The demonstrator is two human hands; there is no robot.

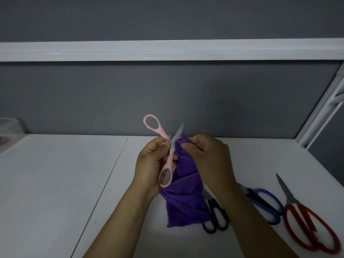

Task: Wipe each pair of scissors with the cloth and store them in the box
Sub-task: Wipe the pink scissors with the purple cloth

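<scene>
1. Looking at the middle of the view, I see the small scissors with pink plastic handles [168, 151] held up above the white table [55, 183], spread open in an X. One steel blade points up; the other I cannot see, as it goes into the folds of the purple cloth.
2. The left hand [150, 164] has its fingers curled round the lower pink handle, and the thumb presses close to the pivot.
3. The right hand [206, 159] has its fingers bent tight on the top of the purple fleecy cloth [184, 202] and bunches it just beside the pivot. The rest of the cloth hangs down, and its lower edge seems to reach the table.
4. The scissors with black handles [216, 218] lie on the table; the cloth and the right forearm cover their blades.
5. The scissors with blue handles [266, 203] lie beside them, with the blades mostly behind the same forearm.
6. The large scissors with red handles [307, 226] lie further right, fully shown but blurred near the frame edge.
7. The pale translucent box [8, 131] stands at the far left against the grey partition wall [167, 99]. The frame cuts it off, and in the dim light I cannot tell what it contains.
</scene>
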